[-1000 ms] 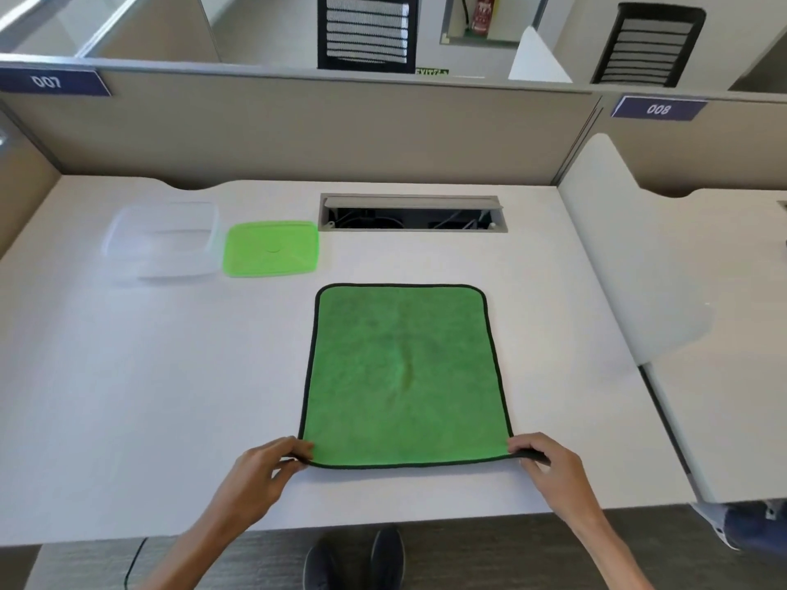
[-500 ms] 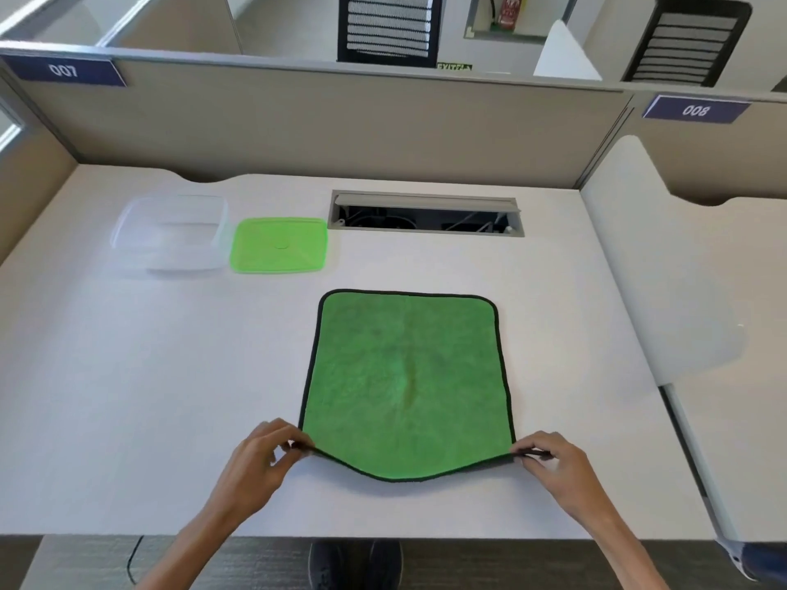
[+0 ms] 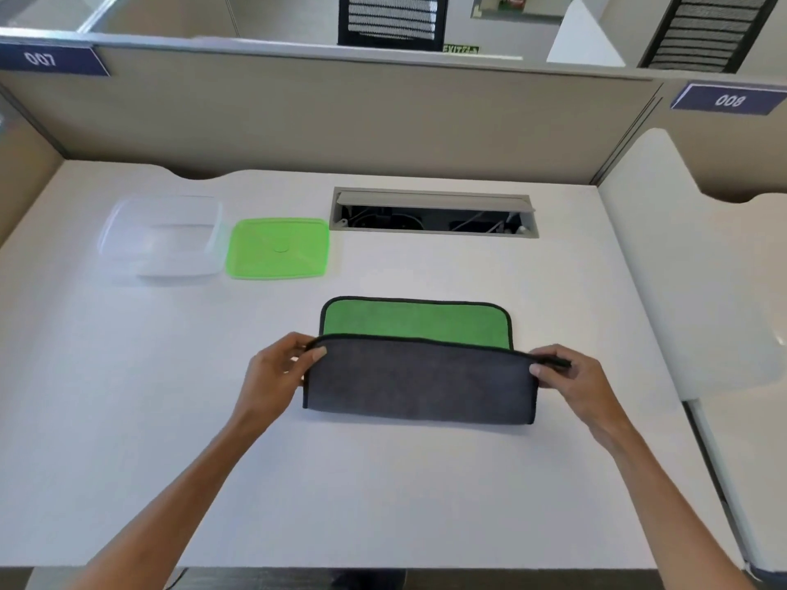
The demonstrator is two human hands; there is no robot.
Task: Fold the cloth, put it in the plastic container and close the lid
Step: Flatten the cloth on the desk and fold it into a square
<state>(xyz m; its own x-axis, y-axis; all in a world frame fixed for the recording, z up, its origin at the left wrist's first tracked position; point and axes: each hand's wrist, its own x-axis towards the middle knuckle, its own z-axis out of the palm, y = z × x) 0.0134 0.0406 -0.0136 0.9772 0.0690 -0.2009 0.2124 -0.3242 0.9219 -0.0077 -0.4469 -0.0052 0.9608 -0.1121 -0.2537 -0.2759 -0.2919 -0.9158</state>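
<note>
Mid-desk, left hand (image 3: 272, 372) & right hand (image 3: 568, 376) now pinch cloth (image 3: 419, 379) corners, near edge lifted over, grey underside showing.

So we've got the cloth (image 3: 419, 379) mid-desk, green on top with a black trim, its near half turned up and over so the grey underside faces us. The clear plastic container (image 3: 164, 238) sits open at the back left, and its green lid (image 3: 279, 248) lies flat just beside it on the right.
</note>
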